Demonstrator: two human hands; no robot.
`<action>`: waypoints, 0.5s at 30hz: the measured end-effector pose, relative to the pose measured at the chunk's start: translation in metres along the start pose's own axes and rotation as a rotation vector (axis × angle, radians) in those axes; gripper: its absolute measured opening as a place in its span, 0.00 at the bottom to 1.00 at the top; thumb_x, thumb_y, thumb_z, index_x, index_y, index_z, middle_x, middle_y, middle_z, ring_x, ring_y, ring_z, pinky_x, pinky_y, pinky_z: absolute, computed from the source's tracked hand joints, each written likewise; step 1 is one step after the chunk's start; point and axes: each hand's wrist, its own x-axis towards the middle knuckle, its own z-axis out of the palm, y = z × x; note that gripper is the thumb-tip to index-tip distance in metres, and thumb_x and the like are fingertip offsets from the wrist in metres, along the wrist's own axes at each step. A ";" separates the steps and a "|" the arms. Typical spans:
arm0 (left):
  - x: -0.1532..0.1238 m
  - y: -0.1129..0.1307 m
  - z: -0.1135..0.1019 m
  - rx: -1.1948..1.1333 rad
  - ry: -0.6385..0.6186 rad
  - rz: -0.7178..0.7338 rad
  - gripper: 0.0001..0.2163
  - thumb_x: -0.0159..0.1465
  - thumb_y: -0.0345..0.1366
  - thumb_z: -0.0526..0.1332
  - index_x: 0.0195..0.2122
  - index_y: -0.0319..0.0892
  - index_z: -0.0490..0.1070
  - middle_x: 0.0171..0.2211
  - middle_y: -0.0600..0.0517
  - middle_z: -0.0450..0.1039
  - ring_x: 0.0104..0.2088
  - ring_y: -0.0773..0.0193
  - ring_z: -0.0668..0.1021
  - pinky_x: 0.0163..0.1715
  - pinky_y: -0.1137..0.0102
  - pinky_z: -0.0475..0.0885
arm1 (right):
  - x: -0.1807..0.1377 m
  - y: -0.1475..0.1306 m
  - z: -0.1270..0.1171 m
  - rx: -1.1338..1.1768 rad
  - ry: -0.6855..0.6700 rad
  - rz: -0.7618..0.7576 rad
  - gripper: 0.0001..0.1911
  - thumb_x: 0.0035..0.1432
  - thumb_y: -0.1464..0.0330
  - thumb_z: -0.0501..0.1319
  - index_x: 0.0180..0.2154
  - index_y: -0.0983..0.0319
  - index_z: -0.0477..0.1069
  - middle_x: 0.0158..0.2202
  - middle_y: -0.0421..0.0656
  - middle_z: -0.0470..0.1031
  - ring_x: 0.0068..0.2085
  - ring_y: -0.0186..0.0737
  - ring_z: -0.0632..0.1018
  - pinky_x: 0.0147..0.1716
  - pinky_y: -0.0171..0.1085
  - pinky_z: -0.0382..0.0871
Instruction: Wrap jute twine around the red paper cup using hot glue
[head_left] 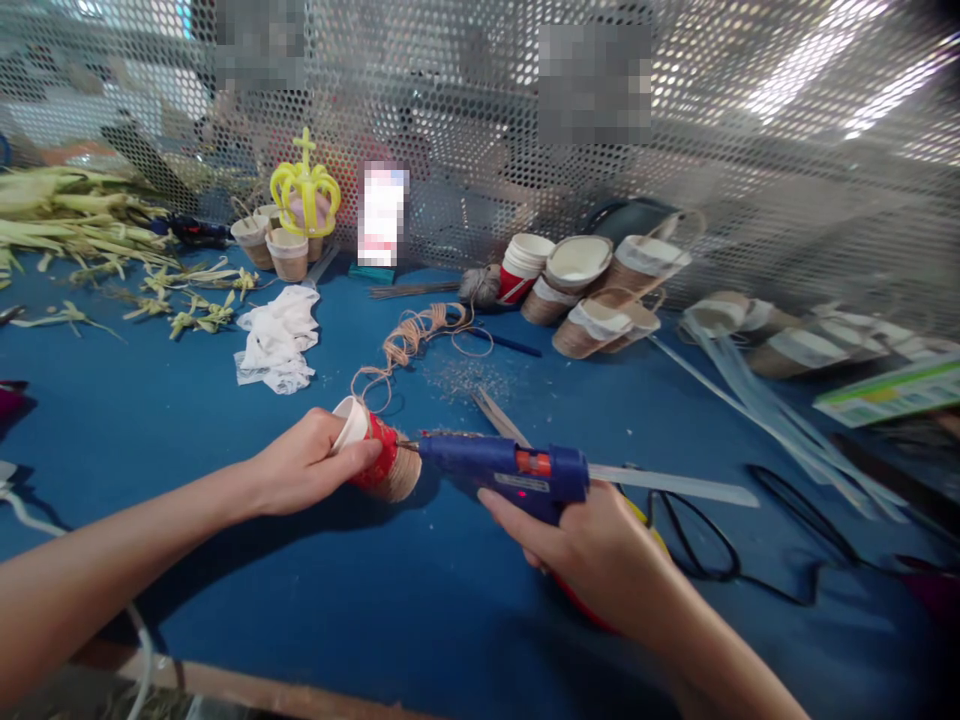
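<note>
My left hand [319, 455] grips a paper cup [384, 470] lying tilted, its white mouth toward my palm. Red shows on the cup's upper part, and twine is wound round its lower part. In my right hand [581, 540] is a blue glue gun [499, 468], with a clear glue stick [675, 485] poking out of its back. The gun's nozzle is at the cup's side; whether it touches cannot be made out. A loose tangle of twine [409, 338] lies behind the cup. Scissors [501, 415] lie partly hidden under the gun.
Twine-wrapped cups [592, 325] stand at the back right, near loose glue sticks [780, 410] and a black cord [697, 560]. White lace [279, 338], a yellow crown [306, 195] and dried husks [67, 210] are at the left. A perforated metal screen [465, 120] closes off the back.
</note>
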 end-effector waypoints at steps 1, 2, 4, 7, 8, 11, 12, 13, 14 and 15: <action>0.000 0.001 0.000 0.018 -0.001 0.014 0.16 0.60 0.39 0.47 0.16 0.39 0.55 0.17 0.59 0.48 0.19 0.73 0.54 0.18 0.76 0.51 | 0.002 -0.002 0.000 0.073 -0.017 0.087 0.12 0.52 0.69 0.53 0.28 0.60 0.75 0.10 0.37 0.65 0.12 0.31 0.64 0.12 0.31 0.55; 0.000 0.001 0.000 0.040 -0.004 0.033 0.16 0.60 0.38 0.47 0.16 0.40 0.53 0.17 0.59 0.47 0.19 0.73 0.53 0.18 0.76 0.51 | 0.004 -0.005 0.001 0.121 -0.011 0.178 0.10 0.52 0.68 0.54 0.27 0.60 0.74 0.10 0.36 0.65 0.11 0.31 0.65 0.11 0.30 0.56; 0.000 0.003 -0.001 0.081 -0.014 0.088 0.16 0.61 0.37 0.47 0.16 0.40 0.51 0.16 0.59 0.47 0.19 0.73 0.53 0.18 0.76 0.51 | 0.008 -0.012 0.002 0.186 -0.003 0.311 0.09 0.52 0.65 0.55 0.26 0.61 0.71 0.10 0.36 0.65 0.11 0.31 0.66 0.11 0.30 0.59; 0.000 0.004 -0.001 0.116 -0.020 0.133 0.16 0.61 0.36 0.47 0.16 0.40 0.51 0.16 0.59 0.49 0.19 0.73 0.54 0.18 0.76 0.51 | 0.012 -0.019 0.002 0.271 -0.026 0.433 0.10 0.49 0.62 0.57 0.21 0.60 0.67 0.08 0.34 0.62 0.11 0.33 0.66 0.11 0.30 0.62; 0.000 0.004 -0.001 0.116 -0.017 0.130 0.16 0.61 0.36 0.47 0.16 0.40 0.51 0.16 0.59 0.49 0.19 0.73 0.54 0.18 0.76 0.51 | 0.012 -0.020 0.001 0.290 -0.030 0.448 0.10 0.49 0.63 0.57 0.21 0.60 0.66 0.07 0.34 0.61 0.11 0.33 0.66 0.11 0.31 0.62; 0.000 0.005 -0.001 0.091 -0.011 0.088 0.16 0.61 0.36 0.47 0.16 0.40 0.51 0.16 0.59 0.48 0.19 0.73 0.54 0.18 0.76 0.51 | 0.010 -0.019 -0.003 0.291 -0.027 0.394 0.10 0.50 0.64 0.55 0.21 0.60 0.68 0.08 0.34 0.61 0.10 0.32 0.65 0.10 0.31 0.59; 0.000 0.005 -0.001 0.076 -0.008 0.067 0.16 0.60 0.37 0.47 0.16 0.40 0.51 0.16 0.59 0.48 0.19 0.73 0.54 0.18 0.76 0.51 | 0.009 -0.019 -0.004 0.287 -0.031 0.365 0.09 0.50 0.65 0.55 0.22 0.59 0.69 0.08 0.34 0.61 0.10 0.32 0.65 0.10 0.31 0.59; 0.000 0.004 0.000 0.060 -0.005 0.045 0.16 0.60 0.37 0.48 0.16 0.40 0.51 0.16 0.59 0.47 0.19 0.73 0.53 0.18 0.76 0.51 | 0.009 -0.018 -0.005 0.282 -0.037 0.341 0.09 0.50 0.65 0.55 0.23 0.59 0.70 0.08 0.34 0.62 0.11 0.32 0.65 0.10 0.31 0.58; 0.000 0.004 0.000 0.045 -0.002 0.027 0.16 0.60 0.38 0.48 0.16 0.40 0.51 0.16 0.59 0.48 0.19 0.73 0.53 0.18 0.76 0.51 | 0.009 -0.018 -0.006 0.270 -0.035 0.316 0.08 0.50 0.65 0.56 0.24 0.59 0.71 0.09 0.34 0.63 0.11 0.32 0.65 0.10 0.31 0.58; 0.000 0.004 0.000 0.032 0.000 0.012 0.16 0.60 0.38 0.48 0.16 0.40 0.52 0.17 0.59 0.48 0.19 0.73 0.53 0.18 0.76 0.51 | 0.009 -0.018 -0.006 0.248 -0.018 0.286 0.08 0.50 0.64 0.56 0.25 0.59 0.71 0.09 0.34 0.63 0.11 0.32 0.65 0.11 0.31 0.58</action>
